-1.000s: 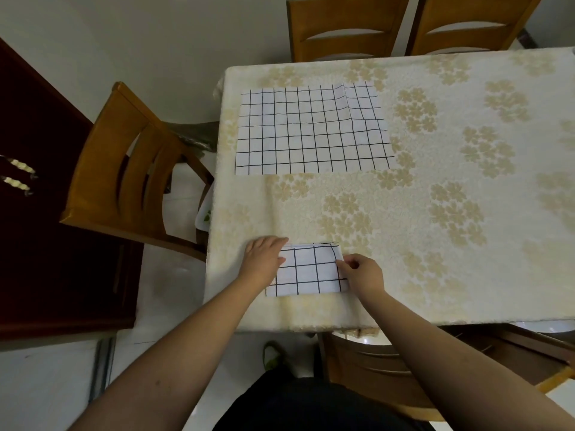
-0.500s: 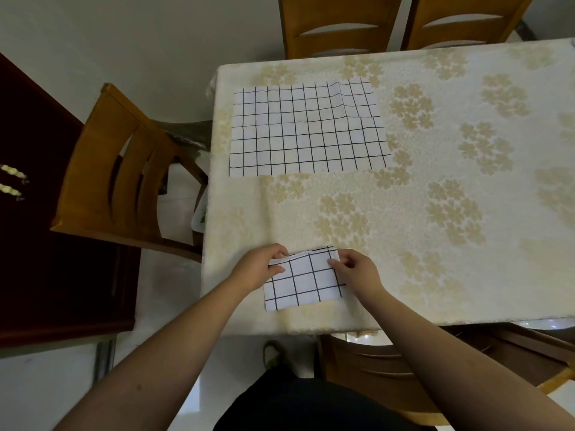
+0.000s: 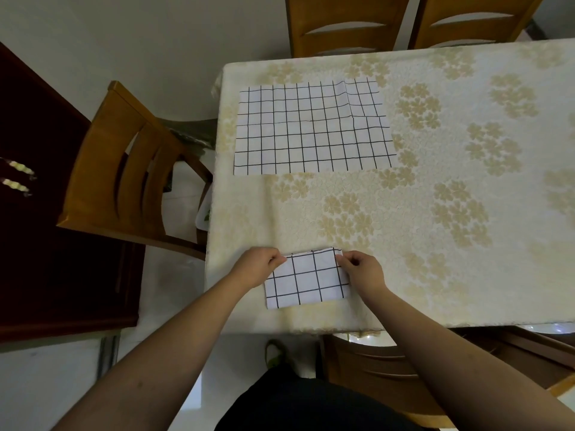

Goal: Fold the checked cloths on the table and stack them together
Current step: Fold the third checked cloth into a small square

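Since a moment ago my left hand (image 3: 259,266) and right hand (image 3: 362,270) have pinched the folded cloth's (image 3: 306,279) far corners, lifting them, while beyond it the larger checked cloth (image 3: 311,129) still lies unfolded, unstacked.

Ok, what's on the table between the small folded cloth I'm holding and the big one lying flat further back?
Nothing: in the head view, only bare flowered tablecloth lies between the folded cloth and the flat cloth.
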Demonstrator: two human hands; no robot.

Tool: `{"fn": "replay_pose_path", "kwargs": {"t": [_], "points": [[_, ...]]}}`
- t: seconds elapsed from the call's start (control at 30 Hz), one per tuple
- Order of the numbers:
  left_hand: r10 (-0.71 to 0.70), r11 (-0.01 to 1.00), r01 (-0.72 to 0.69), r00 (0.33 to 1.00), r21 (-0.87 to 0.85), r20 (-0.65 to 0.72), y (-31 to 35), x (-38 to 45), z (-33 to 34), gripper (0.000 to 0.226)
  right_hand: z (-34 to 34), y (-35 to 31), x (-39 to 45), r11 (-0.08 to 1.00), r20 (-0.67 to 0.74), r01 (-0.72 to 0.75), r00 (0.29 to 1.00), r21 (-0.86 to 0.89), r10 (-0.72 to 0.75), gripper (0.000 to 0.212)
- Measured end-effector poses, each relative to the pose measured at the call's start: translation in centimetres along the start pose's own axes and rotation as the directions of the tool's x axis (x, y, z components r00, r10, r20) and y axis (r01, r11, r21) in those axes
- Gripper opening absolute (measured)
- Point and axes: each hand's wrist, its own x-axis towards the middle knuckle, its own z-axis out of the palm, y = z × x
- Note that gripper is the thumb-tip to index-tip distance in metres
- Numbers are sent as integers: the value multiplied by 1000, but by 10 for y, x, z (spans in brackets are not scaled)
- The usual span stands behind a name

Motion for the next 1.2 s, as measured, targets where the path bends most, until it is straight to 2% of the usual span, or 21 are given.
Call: {"fn": "replay_pose_path", "kwargs": {"t": [0.1,0.23,0.33,0.5,0.6,0.73,0.9,1.0,1.1,1.2], "points": [[-11,996,10,1000,83,2,-1,4,0,46,0,-1,0,999,-22,-16,1000,-27,16,18],[-48,995,47,999,83,7,-3,4,5,39,1,0,1,998,-60,-31,998,-53,28,19],[-51,999,50,995,-9,-83,-4,3,9,22,2,1,1,995,-51,-12,999,-100,7,21],[104,994,-90,962,67,-252,-4,8,15,14,1,1,-2,998,-79,7,997,-61,-12,17],[133,991,-123,940,53,-313,-3,10,17,13,1,4,-1,996,-81,30,996,-85,-37,19],[120,993,-113,958,41,-262,-3,11,19,17,3,4,1,993,-69,42,996,-108,-49,24],[99,994,-105,952,-3,-290,-8,8,21,16,5,-1,-3,993,-65,77,994,-85,-83,16],[53,997,-65,961,-36,-271,-9,7,19,23,7,-5,-4,994,-108,91,989,-60,-97,11],[49,999,-48,966,10,-253,-12,7,19,21,9,-7,-4,995,-120,103,987,-9,-103,6],[32,997,-14,976,82,-217,-9,7,18,17,10,-4,-2,993,-105,112,988,-40,-116,8]]}}
